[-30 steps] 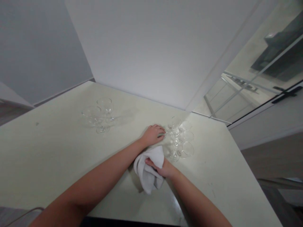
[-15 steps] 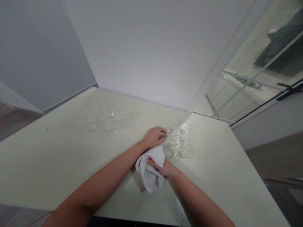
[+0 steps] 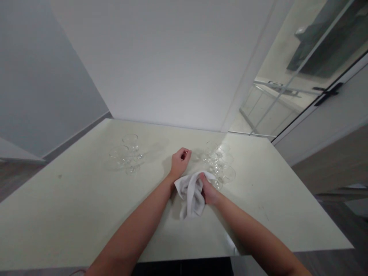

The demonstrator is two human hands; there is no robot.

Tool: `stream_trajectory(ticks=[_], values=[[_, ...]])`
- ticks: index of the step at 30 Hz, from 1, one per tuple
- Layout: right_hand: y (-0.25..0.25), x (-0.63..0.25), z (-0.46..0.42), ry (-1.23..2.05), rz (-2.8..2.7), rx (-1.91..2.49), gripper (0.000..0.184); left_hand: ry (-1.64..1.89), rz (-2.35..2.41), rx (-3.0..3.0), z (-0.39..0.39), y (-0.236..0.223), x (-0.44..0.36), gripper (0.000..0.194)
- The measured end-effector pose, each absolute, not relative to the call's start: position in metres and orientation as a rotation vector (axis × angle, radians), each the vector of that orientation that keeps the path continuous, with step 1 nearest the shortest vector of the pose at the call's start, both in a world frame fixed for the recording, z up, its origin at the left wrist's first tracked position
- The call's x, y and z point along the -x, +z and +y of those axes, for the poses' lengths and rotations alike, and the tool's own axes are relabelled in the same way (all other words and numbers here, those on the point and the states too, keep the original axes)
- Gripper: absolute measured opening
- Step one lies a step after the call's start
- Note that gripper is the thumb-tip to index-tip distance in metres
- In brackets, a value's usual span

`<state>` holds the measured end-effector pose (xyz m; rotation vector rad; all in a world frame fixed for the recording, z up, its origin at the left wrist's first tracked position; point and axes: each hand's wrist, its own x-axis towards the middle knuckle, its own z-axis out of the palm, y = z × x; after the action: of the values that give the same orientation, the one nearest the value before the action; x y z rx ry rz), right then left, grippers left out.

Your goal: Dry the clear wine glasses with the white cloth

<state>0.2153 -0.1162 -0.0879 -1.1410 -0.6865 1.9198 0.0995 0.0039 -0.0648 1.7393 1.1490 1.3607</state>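
My left hand (image 3: pixel 180 160) is above the middle of the table, its fingers curled closed, and I see nothing in them. In my right hand (image 3: pixel 210 191) is a crumpled white cloth (image 3: pixel 191 195), gripped with the thumb on top; its loose folds hang toward my left wrist. Just beyond the right hand, several clear stemmed glasses (image 3: pixel 229 174) lie on their sides close together, bowls pointing right. Their see-through outlines overlap, so single stems are hard to make out.
On the left of the pale table (image 3: pixel 86 214), another group of clear stemmed glasses (image 3: pixel 118 153) lies on its side. A white wall (image 3: pixel 161 76) borders the far edge. Glass panels and a door with a black handle (image 3: pixel 329 94) stand at the right.
My left hand has drawn back left from the right-hand glasses, its fingers curling closed. My right hand has moved the cloth slightly right and away from me. The view has shifted a little.
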Motion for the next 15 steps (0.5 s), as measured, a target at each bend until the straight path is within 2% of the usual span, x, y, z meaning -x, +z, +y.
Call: stream_trajectory(ticks=[5,10,15], values=[[-0.075,-0.213,-0.105,2.040,-0.694,1.007,0.090,1.477,1.200,-1.565,-0.006,-0.046,-0.076,0.028],[-0.071,-0.201,-0.098,2.009,-0.716,0.983,0.079,1.507,1.270,-1.576,-0.025,-0.046,-0.048,0.028],[-0.081,-0.195,-0.103,1.823,-0.710,1.052,0.059,1.311,1.235,-1.802,-0.027,-0.058,-0.041,0.033]])
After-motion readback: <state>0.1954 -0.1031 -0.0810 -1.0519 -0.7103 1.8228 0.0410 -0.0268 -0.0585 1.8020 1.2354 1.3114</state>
